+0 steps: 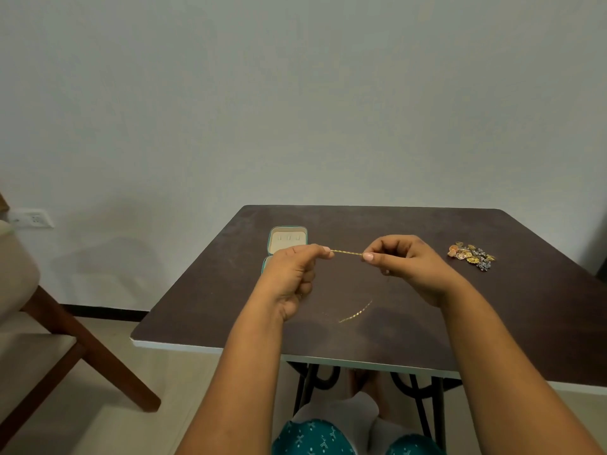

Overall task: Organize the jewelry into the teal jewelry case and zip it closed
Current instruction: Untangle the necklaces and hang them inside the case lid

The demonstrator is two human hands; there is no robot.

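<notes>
I hold a gold chain (347,253) stretched between my two hands above the table (492,307). My left hand (292,274) pinches one end between thumb and forefinger, with the other fingers curled in. My right hand (404,264) pinches the chain the same way, well apart from the left. The short span between the pinch points runs taut and nearly level. I judge that this tension keeps the chain straight and free of kinks, which suits laying it into a narrow slot or hook.

A loose gold length (356,311) shows below my hands, near the table's front edge. It seems to hang or lie as the slack remainder of the same chain, but the link between the two is too thin to confirm.

The teal jewelry case (288,239) sits open on the table, just behind my left hand, which covers its near half. Its beige lining shows small fittings in the far half. The case lies within short reach so the chain needs little travel.

A pile of small ornaments (471,255) rests on the table to the right, well apart from the case. These pieces are not yet stored. The zip step is not yet due.

A wooden chair (65,326) stands left of the table.
</notes>
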